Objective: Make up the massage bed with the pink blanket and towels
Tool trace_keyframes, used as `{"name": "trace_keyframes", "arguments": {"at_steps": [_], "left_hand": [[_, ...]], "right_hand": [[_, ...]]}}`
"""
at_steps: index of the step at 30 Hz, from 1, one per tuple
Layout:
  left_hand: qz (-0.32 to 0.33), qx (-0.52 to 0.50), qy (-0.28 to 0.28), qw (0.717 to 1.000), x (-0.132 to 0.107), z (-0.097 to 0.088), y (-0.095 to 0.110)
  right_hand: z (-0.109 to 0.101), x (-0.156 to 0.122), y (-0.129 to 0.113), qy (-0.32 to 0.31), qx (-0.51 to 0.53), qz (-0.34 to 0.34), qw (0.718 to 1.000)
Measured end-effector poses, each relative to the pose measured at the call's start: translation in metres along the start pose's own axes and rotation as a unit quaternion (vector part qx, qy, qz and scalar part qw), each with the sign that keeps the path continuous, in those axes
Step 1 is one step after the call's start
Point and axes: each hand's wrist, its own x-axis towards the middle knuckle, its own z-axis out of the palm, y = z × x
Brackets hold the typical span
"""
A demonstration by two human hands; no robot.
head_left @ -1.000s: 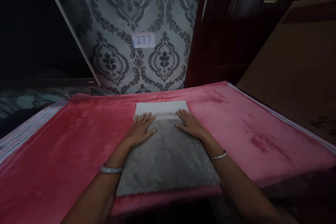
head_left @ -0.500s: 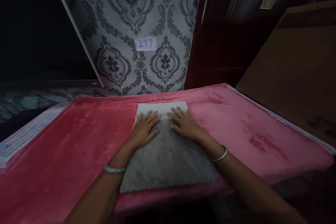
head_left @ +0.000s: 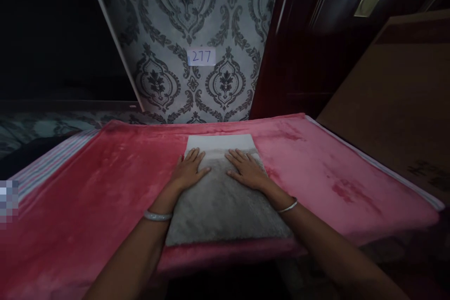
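Observation:
A grey fluffy mat [head_left: 225, 211] lies on a pink plush blanket [head_left: 105, 187] that covers a bed. A paler white strip shows at the mat's far end. My left hand [head_left: 190, 168] rests flat on the mat's far left part, fingers stretched out. My right hand [head_left: 246, 168] lies flat on its far right part, fingers spread. Both hands press on the mat near the border between the grey pile and the white strip. Each wrist wears a silver bangle.
Patterned grey wallpaper with a paper label [head_left: 201, 56] reading 277 stands behind the bed. A dark red wooden door [head_left: 316, 47] is at the right, a brown panel [head_left: 393, 103] beside it. A striped sheet edge [head_left: 45, 164] shows at the left.
My hands drew closer together on the mat, then slid slightly back toward me. The view shifted a little to the left, so the room moved right in the picture.

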Motion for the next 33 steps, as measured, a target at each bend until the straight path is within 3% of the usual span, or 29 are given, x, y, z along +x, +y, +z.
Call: {"name": "trace_keyframes", "arguments": {"at_steps": [6,10,13,16,20,28,33], "left_hand": [[-0.052,0.001,0.015,0.999,-0.003,-0.001,-0.002],[-0.07,0.019,0.024,0.997,-0.004,-0.013,0.011],[0.001,0.024,0.013,1.0,-0.003,-0.018,0.037],[0.091,0.017,-0.011,0.996,-0.005,-0.01,0.061],[0.091,0.024,-0.015,0.995,-0.011,0.008,0.073],[0.056,0.032,0.001,0.998,-0.009,0.005,0.065],[-0.095,0.027,0.006,0.995,-0.007,0.0,0.022]], "right_hand": [[-0.002,0.001,0.003,-0.009,0.018,-0.005,1.0],[-0.017,0.013,0.004,-0.008,0.039,0.024,0.999],[-0.027,0.025,0.005,0.039,0.017,0.052,0.998],[-0.023,0.033,0.007,0.044,-0.019,0.06,0.997],[-0.006,0.031,0.013,0.041,-0.032,0.078,0.996],[0.0,0.03,0.017,0.053,-0.034,0.078,0.995],[0.003,0.029,0.017,0.058,-0.039,0.078,0.995]]}}
